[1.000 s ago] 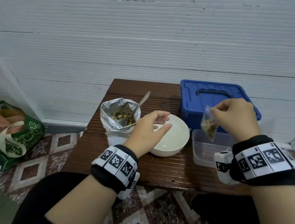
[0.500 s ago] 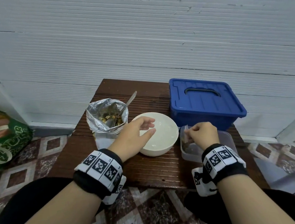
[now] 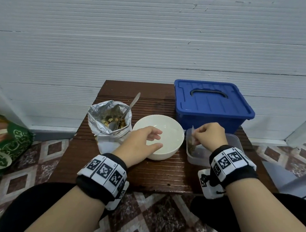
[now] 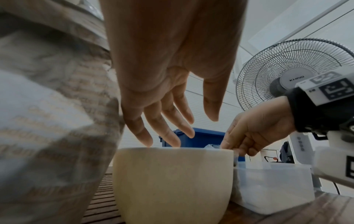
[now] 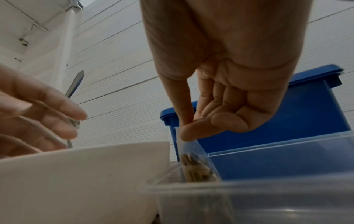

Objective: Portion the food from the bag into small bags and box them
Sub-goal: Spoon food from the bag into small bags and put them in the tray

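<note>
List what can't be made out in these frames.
- Clear box contents: head view, the right hand covers them; wrist views show only a hazy wall.
- Small bag seal: right wrist view, the pinching fingers cover it.
- Blue bin contents: lid on.
- Left hand touching the bowl: left wrist view, rim hides the fingertips.

Bare table [image 3: 153,176] at six o'clock; white bowl [image 3: 170,132] centre, foil bag [image 3: 109,134] at ten, blue box [image 3: 211,104] at two.
</note>
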Motion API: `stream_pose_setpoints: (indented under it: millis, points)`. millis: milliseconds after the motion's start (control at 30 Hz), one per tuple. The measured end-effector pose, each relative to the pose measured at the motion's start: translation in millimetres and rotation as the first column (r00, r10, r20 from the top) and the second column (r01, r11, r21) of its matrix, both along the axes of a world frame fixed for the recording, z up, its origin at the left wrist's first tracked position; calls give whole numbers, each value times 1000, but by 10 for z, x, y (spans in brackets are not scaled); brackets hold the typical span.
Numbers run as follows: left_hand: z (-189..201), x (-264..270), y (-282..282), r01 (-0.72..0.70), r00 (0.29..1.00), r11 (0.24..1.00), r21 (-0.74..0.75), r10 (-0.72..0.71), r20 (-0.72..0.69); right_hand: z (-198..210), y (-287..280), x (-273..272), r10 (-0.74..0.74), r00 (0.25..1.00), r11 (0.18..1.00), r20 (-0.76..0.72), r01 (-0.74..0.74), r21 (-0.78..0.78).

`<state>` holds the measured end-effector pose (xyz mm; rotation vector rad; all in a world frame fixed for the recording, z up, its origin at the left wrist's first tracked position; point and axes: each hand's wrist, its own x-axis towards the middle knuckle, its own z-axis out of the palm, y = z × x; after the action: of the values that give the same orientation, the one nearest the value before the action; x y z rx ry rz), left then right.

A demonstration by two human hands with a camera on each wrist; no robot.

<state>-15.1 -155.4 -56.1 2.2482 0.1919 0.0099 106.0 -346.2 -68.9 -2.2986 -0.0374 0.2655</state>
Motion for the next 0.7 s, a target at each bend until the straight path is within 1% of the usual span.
stream_pose_setpoints:
  millis: [100, 200, 267, 333, 400, 467, 567, 700]
  points:
    - [-2, 3, -6, 9, 1000, 1000, 19, -9, -11, 12, -5, 25, -30, 998, 999, 49, 29, 38]
    - [7, 8, 1, 11, 1000, 1000, 21, -11, -8, 51, -20, -9, 13, 1000, 997, 9, -13, 76]
    - [14, 9, -2, 14, 1000, 1000, 24, -14, -6, 70, -60, -38, 54, 998, 998, -26, -54, 24]
    - [13, 11, -8, 19, 1000, 999, 30, -19, -8, 103, -130, -48, 113, 989, 990, -91, -120, -72]
    - [9, 13, -12, 23, 1000, 999, 39, -22, -15, 141, -193, -52, 195, 962, 965, -193, -223, -136]
    - [4, 13, -16, 24, 999, 999, 44, -23, -24, 148, -219, -73, 264, 929, 930, -260, -317, -188]
    - [-10, 8, -24, 26, 999, 999, 46, -24, -34, 98, -184, -127, 318, 907, 889, -276, -386, -246]
    - [-28, 7, -30, 26, 999, 999, 38, -24, -38, 91, -140, -167, 351, 893, 871, -281, -422, -252]
